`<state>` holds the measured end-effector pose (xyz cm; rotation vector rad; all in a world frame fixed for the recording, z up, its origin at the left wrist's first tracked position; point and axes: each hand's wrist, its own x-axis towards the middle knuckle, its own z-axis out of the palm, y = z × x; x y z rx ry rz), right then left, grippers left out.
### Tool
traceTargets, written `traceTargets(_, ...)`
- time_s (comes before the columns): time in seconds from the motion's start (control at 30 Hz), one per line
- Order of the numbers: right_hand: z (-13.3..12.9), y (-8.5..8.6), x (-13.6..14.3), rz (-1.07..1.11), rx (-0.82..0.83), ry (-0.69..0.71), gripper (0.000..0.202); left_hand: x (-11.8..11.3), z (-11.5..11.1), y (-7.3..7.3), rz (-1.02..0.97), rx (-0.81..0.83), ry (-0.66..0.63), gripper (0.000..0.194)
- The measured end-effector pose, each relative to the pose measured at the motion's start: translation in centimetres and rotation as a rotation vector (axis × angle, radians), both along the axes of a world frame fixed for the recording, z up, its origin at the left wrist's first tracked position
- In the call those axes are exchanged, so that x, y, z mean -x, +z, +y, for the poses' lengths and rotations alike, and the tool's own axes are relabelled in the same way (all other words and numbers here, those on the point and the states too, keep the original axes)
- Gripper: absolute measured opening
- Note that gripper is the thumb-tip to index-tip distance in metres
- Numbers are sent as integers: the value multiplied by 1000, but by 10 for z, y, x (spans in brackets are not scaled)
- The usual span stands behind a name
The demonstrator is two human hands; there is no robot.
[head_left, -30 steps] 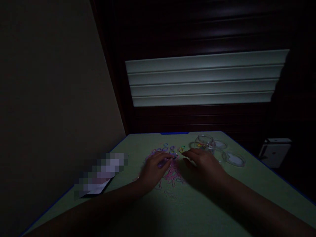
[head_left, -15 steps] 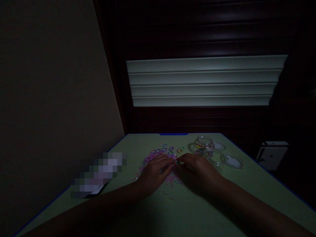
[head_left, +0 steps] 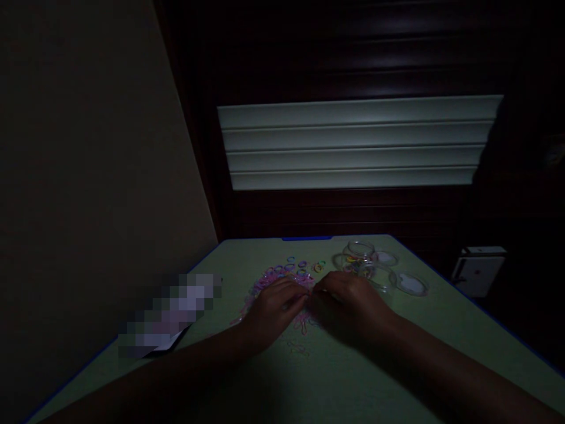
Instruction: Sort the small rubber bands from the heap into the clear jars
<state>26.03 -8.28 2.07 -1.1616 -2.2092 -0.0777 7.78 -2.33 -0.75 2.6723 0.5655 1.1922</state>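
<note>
My left hand and my right hand meet over a pile of small pink and purple elastic bands. The fingers of both are pinched close together, fingertips almost touching. Whatever lies between them is too small and dark to make out. Several coloured bands are scattered behind the pile, with a yellowish one near my right fingers. A few pale bands lie in front of my hands.
Two clear jars, one upright with coloured bands inside and one nearer, stand right of the pile. Round lids lie beside them. A blurred-out flat object rests at the left of the green table. A white box is beyond the right edge.
My fingertips have drawn closer together, and the small thing glimpsed between them is now hidden. The whole view has shifted slightly.
</note>
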Motion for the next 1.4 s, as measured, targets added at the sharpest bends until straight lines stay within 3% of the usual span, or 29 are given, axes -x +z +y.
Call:
traceTargets(0.5, -2, 10, -9, -335, -208, 34, 16, -2, 0, 1, 5, -56, -29, 16)
traceTargets(0.6, -1, 14, -17, -377, -280, -25, 19, -2, 1, 0, -16, -79, -22, 16)
traceTargets(0.77, 6, 21, -44, -197, -422, -308, 23, -1, 4, -2, -14, -122, -35, 19)
traceTargets(0.93, 18, 23, -65, 85, -438, -542, 18, -1, 5, -3, 1, -121, -42, 18)
traceTargets(1.4, 39, 11, -94, 200, -183, -610, 19, 0, 1, -1, 29, -85, -9, 15)
